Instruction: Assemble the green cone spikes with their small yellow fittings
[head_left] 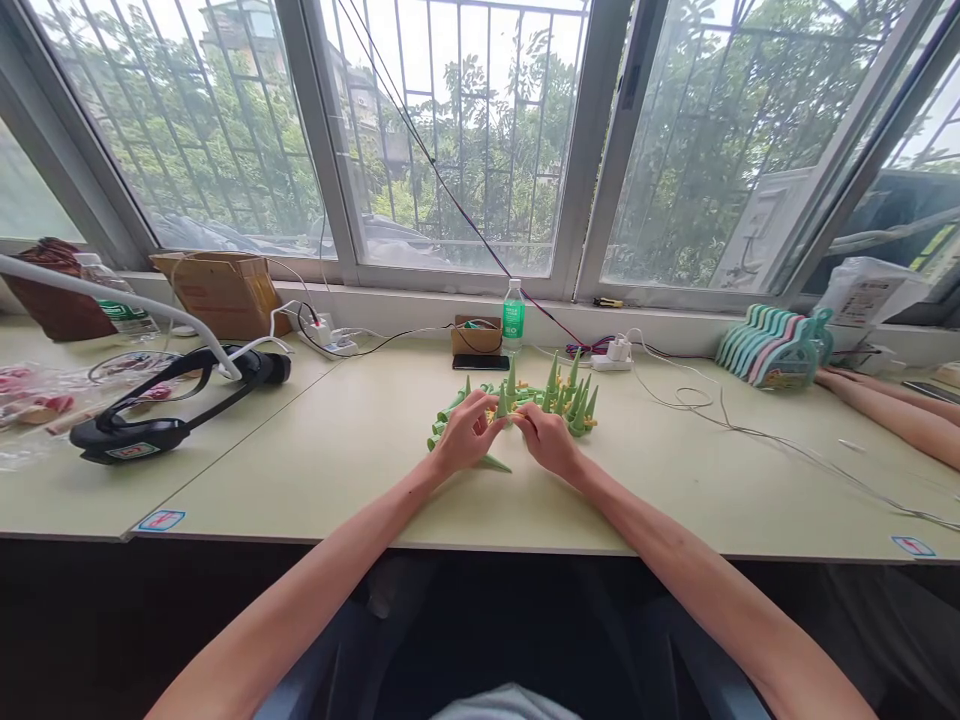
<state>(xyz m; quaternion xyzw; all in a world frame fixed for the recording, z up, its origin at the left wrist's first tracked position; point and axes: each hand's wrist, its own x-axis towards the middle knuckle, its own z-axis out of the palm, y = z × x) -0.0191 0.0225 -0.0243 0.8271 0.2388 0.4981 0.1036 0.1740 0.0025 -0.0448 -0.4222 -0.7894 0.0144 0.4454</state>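
My left hand [466, 432] is closed, its thumb and fingers pinching a green pointed cone [503, 401] that stands upright. Close beside it, my right hand [549, 437] is also closed, its fingertips pressed on a small yellowish piece [514, 417] at the cone's base; its exact shape is too small to tell. Behind my right hand stands a cluster of upright green cones [577, 405] with yellow bits among them. More green pieces [454, 402] lie behind and left of my left hand, partly hidden by it. One loose green cone [495, 464] lies flat in front of that hand.
A bottle with a green label [513, 316], a small cardboard box [476, 337] and a black phone [480, 362] are at the back. Left is a black headset [142, 435]; right are pastel hangers [772, 345], cables [787, 447] and another person's arms [900, 405].
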